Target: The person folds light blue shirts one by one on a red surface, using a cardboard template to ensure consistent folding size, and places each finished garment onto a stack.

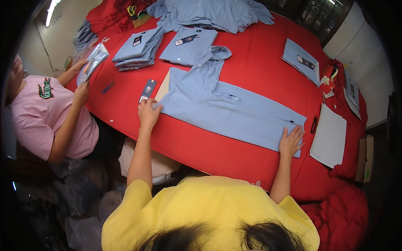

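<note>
A light blue collared shirt (247, 108), folded lengthwise, lies across the red-covered table in front of me. Its collar end points away and its long body runs to the right. A pale cardboard sheet (164, 88) shows from under its left edge. My left hand (148, 113) rests at that left edge with fingers apart, the fingertips by the lower end of a dark blue hang tag (148, 88). Flat on the shirt's right end lies my right hand (292, 141), fingers spread.
Folded blue shirts (138, 48) with tags lie at the far left, another (299, 60) at the far right. A heap of blue shirts (209, 14) fills the back. White sheets (328, 136) lie at right beside black scissors (314, 124). A co-worker (58, 113) holds a bagged shirt (93, 62).
</note>
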{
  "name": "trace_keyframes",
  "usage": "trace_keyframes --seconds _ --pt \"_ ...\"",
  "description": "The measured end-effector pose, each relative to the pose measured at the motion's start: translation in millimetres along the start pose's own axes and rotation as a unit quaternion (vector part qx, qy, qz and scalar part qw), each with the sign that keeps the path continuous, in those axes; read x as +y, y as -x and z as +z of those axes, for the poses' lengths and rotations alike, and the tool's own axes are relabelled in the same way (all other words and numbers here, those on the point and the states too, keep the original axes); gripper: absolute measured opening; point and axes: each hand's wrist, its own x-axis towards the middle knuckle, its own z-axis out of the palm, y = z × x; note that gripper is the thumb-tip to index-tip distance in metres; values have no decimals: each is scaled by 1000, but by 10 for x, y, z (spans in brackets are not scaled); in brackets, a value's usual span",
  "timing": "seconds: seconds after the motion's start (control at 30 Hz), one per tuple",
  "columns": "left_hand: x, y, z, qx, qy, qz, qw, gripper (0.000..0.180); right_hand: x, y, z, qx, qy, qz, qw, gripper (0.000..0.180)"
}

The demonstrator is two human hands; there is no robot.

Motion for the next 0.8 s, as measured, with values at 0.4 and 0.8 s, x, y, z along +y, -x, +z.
trace_keyframes --seconds 0.4,0.8 --pt "-435 48 127 2 248 -77 966 13 76 -11 44 3 -16 -20 1000 69" --pt "258 -454 441 -126 195 239 943 81 -1495 22 -223 15 -213 -402 890 56"
